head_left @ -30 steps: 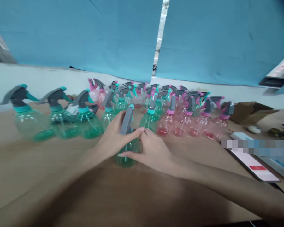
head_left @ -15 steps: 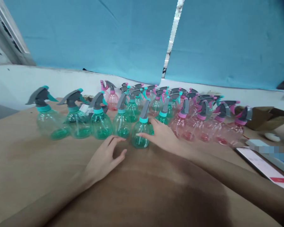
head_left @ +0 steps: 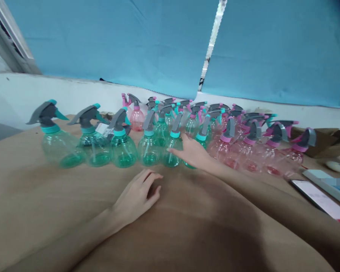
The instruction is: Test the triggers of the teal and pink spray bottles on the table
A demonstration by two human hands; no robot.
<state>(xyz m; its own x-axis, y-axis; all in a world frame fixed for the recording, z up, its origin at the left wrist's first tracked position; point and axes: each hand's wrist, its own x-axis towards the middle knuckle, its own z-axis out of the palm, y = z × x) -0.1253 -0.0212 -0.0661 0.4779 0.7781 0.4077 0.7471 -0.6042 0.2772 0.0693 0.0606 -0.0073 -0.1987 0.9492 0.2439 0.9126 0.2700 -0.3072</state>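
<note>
My right hand (head_left: pixel 193 152) is around the right side of a clear green spray bottle (head_left: pixel 173 160), its thumb across the front. The bottle stands upright in the front row, with a turquoise collar and a grey trigger head. Part of its right side is hidden by the hand. Just in front of the row, my left hand (head_left: pixel 138 194) rests low over the table with loosely curved fingers, thumb apart, holding nothing. Left of the held bottle stands another green spray bottle (head_left: pixel 149 155); to its right, partly behind my right hand, is one more green spray bottle (head_left: pixel 203 136).
Pink spray bottles (head_left: pixel 251 160) fill the right of the front row, and several more bottles stand behind. A phone (head_left: pixel 317 194), a white box (head_left: pixel 325 183), a white mouse (head_left: pixel 336 166) and a cardboard box (head_left: pixel 320 142) lie at the right of the wooden table (head_left: pixel 82 204).
The green bottle in my right hand has moved back into line with the front row. My left hand has shifted slightly right and nearer to me. The view has turned a little.
</note>
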